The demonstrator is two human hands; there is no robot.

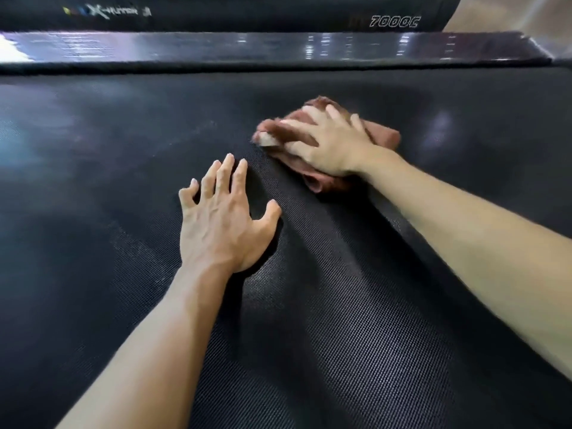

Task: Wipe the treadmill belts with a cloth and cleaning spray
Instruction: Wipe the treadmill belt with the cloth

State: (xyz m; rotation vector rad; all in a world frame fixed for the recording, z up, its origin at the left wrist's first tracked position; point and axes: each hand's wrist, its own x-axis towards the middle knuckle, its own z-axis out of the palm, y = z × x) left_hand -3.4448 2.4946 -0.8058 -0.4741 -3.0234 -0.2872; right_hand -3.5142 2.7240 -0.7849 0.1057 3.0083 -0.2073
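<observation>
A black textured treadmill belt fills most of the view. A reddish-brown cloth lies bunched on the belt right of centre. My right hand presses flat on the cloth with its fingers spread over it. My left hand rests flat on the bare belt just left of and nearer than the cloth, fingers spread and straight, holding nothing. No spray bottle is in view.
A glossy dark side rail runs across the far edge of the belt. Beyond it stands a dark treadmill panel with "7000C" lettering. A strip of light floor shows at the top right.
</observation>
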